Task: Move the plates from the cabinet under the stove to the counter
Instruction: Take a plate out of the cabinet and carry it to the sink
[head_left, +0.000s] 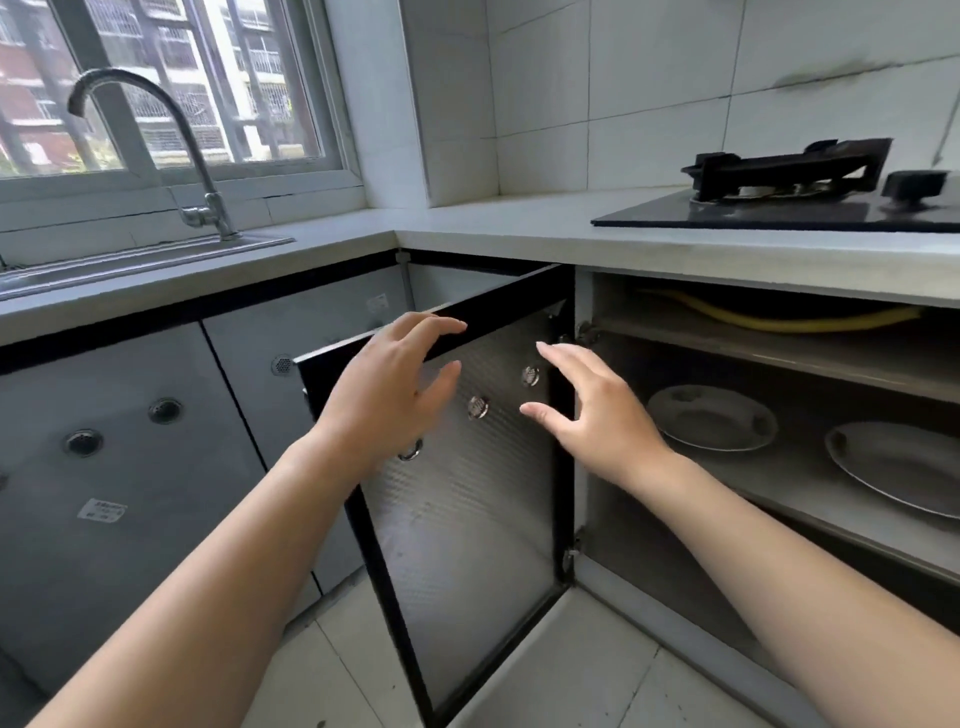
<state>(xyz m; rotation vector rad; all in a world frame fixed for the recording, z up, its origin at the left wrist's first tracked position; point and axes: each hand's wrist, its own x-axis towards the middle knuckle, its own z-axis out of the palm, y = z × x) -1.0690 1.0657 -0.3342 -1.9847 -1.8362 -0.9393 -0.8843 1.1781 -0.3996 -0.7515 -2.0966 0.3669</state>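
Observation:
Two metal plates lie on the shelf inside the cabinet under the stove: a smaller plate (711, 418) to the left and a larger plate (893, 467) to the right, cut off by the frame edge. The cabinet door (467, 519) stands swung wide to the left. My left hand (389, 389) hovers in front of the door's top edge, fingers spread, holding nothing. My right hand (587, 410) is at the door's hinge side, just left of the smaller plate, fingers apart and empty. The pale counter (519, 228) runs above the cabinet.
A black gas stove (789, 192) sits on the counter at right. At left are a steel sink (130, 260) with a curved faucet (156, 140) under a window. A yellow hose (779, 319) runs along the cabinet's top. Closed grey cabinet doors (130, 467) stand left; tiled floor below.

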